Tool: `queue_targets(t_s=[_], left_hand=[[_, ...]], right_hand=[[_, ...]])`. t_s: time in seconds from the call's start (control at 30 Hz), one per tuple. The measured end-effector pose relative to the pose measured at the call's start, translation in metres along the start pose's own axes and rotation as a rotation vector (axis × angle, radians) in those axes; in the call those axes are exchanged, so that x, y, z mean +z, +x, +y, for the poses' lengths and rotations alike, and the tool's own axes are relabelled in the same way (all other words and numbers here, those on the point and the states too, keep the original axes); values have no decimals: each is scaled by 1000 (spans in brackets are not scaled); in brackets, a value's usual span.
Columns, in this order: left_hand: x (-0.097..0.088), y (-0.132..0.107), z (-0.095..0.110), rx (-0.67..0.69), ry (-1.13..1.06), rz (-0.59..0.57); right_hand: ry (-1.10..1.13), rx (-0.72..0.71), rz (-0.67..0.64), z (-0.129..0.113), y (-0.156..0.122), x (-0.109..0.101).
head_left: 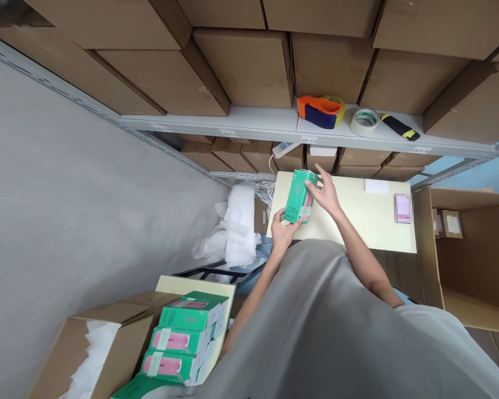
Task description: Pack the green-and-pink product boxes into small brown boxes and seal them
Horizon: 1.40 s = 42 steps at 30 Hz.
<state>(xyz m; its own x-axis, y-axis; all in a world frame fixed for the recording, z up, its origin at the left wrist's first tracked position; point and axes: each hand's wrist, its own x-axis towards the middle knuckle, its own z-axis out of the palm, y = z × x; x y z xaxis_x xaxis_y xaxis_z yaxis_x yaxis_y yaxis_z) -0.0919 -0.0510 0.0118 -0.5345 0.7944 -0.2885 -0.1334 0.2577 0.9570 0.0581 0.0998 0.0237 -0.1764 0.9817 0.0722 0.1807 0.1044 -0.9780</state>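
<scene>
A green box [295, 197] with a pink picture on its side is tilted above a pale yellow tabletop [361, 221]. My left hand [283, 231] grips its lower end, with the thumb along the bottom edge. At the upper right of the box is my right hand [326, 192]; its thumb touches the box near the top end, while the other fingers stretch out apart from the thumb. Whether the top flap is loose is too small to tell. More green boxes [178, 338] of the same look stand stacked at my lower left.
Cardboard cartons [249, 66] fill the shelves ahead. On the shelf edge lie an orange tape dispenser [321, 111], a tape roll [365, 121] and a black-yellow cutter [400, 127]. A phone [403, 208] lies on the tabletop. White foam wrap [240, 221] hangs left; a large open carton [474, 260] stands right.
</scene>
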Motion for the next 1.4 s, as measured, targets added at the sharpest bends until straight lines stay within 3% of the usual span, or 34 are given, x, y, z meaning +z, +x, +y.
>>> queue_targets(t_s=[0.13,0.23,0.33,0.5,0.7,0.83,1.0,1.4], left_hand=[[5,-9,3,140,100,40],[2,-8,3,152,120,47],[-9,-1,1,-16,-24,9],[-22,3,-5,-407,-348,-196],[-21,4,-5,-537,-448,-317],[-26,9,-2,-602,-458,-445],[-25,10,1,-565,-434,-442],[-12,0,9,-334,-264,-241]], right_hand=[[-8,-17,-28,0,10,7],[9,-31,-38,-1,10,9],[-63,-68,-41,-6,12,1],[-164,-100,-45,-9,30,-19],[-29,-48,-100,-10,36,-18],[24,22,-65,-7,36,-13],[83,61,-35,-2,36,-13],[89,-8,-24,-10,32,-9]])
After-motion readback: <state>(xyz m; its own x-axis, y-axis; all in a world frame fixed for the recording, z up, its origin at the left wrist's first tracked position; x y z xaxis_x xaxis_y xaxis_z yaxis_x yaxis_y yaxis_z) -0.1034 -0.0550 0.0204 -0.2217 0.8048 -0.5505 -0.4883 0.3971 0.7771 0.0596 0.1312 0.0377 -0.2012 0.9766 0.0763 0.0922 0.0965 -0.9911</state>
